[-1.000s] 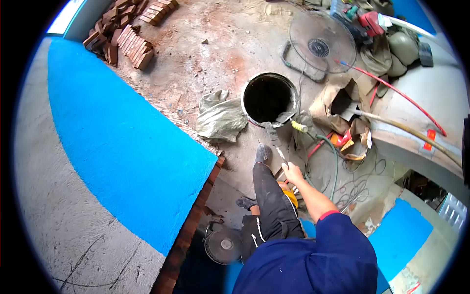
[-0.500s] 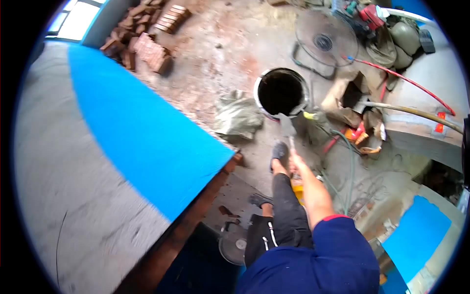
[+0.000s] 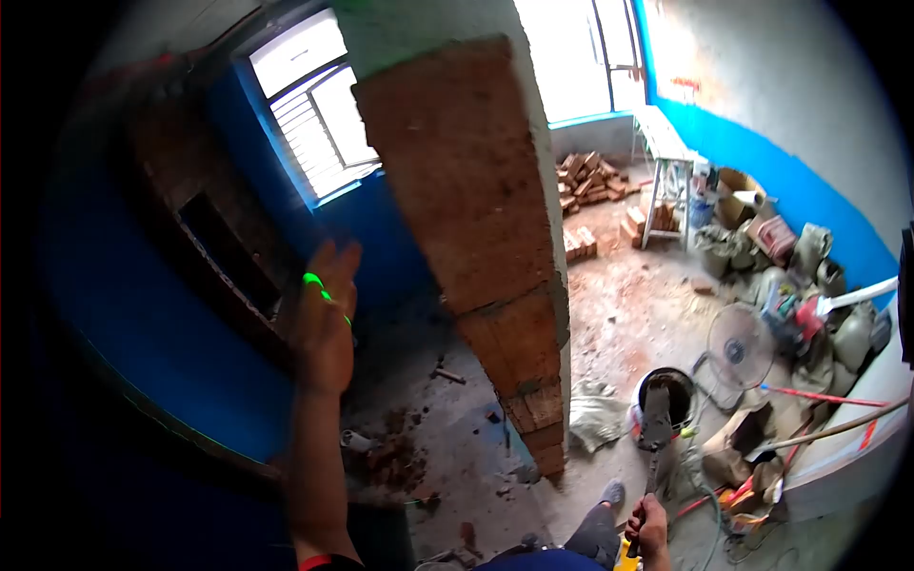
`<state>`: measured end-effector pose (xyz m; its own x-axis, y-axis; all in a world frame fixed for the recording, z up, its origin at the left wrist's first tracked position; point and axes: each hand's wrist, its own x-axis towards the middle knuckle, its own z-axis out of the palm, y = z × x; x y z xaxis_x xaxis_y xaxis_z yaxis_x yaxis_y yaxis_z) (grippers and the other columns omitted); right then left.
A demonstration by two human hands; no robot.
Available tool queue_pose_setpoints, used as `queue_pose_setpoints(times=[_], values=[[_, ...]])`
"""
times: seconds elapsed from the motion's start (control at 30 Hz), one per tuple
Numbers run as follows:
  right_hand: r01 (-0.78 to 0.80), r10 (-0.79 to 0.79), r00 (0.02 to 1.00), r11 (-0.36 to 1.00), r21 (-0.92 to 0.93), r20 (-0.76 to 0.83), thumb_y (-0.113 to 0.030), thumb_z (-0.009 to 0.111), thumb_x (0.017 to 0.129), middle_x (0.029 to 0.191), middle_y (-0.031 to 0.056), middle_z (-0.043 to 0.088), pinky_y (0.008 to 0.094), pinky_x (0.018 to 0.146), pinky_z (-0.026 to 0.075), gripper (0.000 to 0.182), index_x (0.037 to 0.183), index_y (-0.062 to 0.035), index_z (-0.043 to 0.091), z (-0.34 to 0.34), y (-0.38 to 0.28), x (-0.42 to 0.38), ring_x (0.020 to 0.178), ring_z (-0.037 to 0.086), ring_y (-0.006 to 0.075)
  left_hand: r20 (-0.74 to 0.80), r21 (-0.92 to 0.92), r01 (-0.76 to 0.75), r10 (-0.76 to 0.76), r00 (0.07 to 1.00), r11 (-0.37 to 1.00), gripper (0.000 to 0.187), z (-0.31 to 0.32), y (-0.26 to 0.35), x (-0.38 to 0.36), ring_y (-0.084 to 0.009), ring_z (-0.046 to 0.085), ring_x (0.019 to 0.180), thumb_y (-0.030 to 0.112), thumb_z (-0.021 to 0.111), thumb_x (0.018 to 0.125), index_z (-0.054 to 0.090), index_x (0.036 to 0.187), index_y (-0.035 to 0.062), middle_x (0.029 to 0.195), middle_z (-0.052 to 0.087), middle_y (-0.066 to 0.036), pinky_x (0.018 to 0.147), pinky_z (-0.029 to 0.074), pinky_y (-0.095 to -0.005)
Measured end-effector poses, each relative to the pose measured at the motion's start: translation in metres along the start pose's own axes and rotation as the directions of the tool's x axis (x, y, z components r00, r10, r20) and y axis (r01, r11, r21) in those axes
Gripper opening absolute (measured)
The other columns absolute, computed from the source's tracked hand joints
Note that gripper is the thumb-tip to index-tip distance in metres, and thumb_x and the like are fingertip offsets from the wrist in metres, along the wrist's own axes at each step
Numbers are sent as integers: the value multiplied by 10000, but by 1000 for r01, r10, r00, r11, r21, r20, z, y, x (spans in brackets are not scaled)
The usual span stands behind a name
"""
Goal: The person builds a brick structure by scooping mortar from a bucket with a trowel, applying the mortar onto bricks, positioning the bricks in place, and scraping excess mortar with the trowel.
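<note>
Lifted now from the floor and bucket below to the brickwork ahead, unlike half a second ago, when only the right arm and the trowel over the bucket showed. Newly in view on the left: left hand (image 3: 324, 328), raised open, fingers (image 3: 335, 262) spread and holding nothing, crossed by a green laser line, near a dark recess (image 3: 228, 249) in the blue wall. Probably a level check against the line rather than scooping at this moment. Centre: tall brick pier (image 3: 476, 209), mortar joints showing low down, standing between the raised hand and the gear on the right, blocking part of the floor beyond. Low on the right: right hand (image 3: 649, 525), fingers clamped on the handle of the trowel (image 3: 655, 419), blade up and overlapping the rim of the mortar bucket (image 3: 666, 395); contact between the two not clear. Around it: crumpled sack (image 3: 595, 414) beside the pier's foot, floor fan (image 3: 741, 347), loose brick pile (image 3: 588, 179) farther back, trestle (image 3: 666, 171), hoses and bags along the blue wall cluttering the footing.
</note>
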<state>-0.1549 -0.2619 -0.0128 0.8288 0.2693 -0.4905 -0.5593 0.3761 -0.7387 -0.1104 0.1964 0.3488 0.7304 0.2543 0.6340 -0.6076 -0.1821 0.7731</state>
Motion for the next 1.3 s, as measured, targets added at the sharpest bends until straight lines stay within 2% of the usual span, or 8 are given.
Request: queue_pose_setpoints(times=[0.1, 0.2, 0.27, 0.37, 0.6, 1.03, 1.1, 1.3], values=[[327, -277, 929, 926, -191, 248, -265, 525, 978, 619, 18, 475, 272, 445, 392, 220, 878, -72, 492, 55, -71, -44, 484, 455, 124, -124, 210, 200, -177, 976, 957, 905, -29, -47, -59, -335, 295, 1408, 520, 654, 861, 242, 1494, 21, 1487, 361, -212, 1142, 201, -473], [224, 58, 878, 827, -516, 475, -175, 539, 981, 728, 12, 605, 230, 536, 430, 137, 983, -40, 564, 84, -133, -85, 616, 551, 77, -271, -84, 425, -431, 861, 901, 833, -53, -132, -146, -272, 452, 1302, 494, 686, 850, 340, 1442, 20, 1340, 530, -155, 1051, 333, -391], [199, 199, 799, 804, -561, 568, -195, 561, 976, 691, -23, 562, 232, 507, 402, 163, 1003, -35, 574, 112, -147, -100, 584, 507, 52, -294, -229, 597, -639, 711, 769, 326, -58, -178, -213, -127, 517, 806, 358, 649, 894, 581, 1048, 78, 936, 593, -25, 689, 352, -278], [282, 306, 775, 615, -737, 552, -268, 549, 988, 665, -34, 515, 241, 508, 396, 206, 994, -63, 575, 160, -158, -110, 583, 484, 53, -252, -214, 751, -778, 576, 625, 346, -58, -252, -343, -95, 382, 623, 365, 657, 875, 512, 691, 110, 703, 465, 25, 570, 316, -310], [-8, 414, 834, 671, -742, 365, -321, 501, 992, 695, 0, 476, 251, 465, 382, 237, 981, -84, 503, 288, -205, -143, 550, 460, 98, -304, -423, 905, -936, -180, -37, 353, -54, -325, -599, -164, 469, 523, 384, 702, 838, 597, 699, 77, 616, 526, -26, 488, 360, -324], [-18, 219, 960, 666, -746, 172, -257, 382, 1041, 633, -84, 334, 142, 420, 309, 232, 888, -105, 465, 380, -217, -147, 477, 342, -14, -256, -372, 914, -928, -270, -163, 492, -53, -379, -721, -173, 374, 390, 499, 671, 838, 543, 541, 128, 493, 464, -12, 388, 295, -337], [-18, 228, 958, 646, -763, 171, -265, 388, 1040, 632, -82, 331, 161, 426, 329, 241, 872, -108, 459, 381, -216, -146, 475, 346, -5, -327, -158, 984, -936, -131, -82, 501, -59, -388, -726, -157, 351, 386, 495, 652, 856, 516, 529, 140, 487, 442, 2, 380, 273, -328], [21, 182, 967, 641, -768, 179, -250, 365, 1038, 627, -72, 339, 191, 422, 338, 251, 831, -125, 431, 387, -220, -151, 460, 349, 18, -190, -569, 801, -918, -349, -186, 476, -72, -382, -707, -148, 348, 390, 486, 656, 862, 518, 560, 143, 496, 432, 13, 379, 250, -326]])
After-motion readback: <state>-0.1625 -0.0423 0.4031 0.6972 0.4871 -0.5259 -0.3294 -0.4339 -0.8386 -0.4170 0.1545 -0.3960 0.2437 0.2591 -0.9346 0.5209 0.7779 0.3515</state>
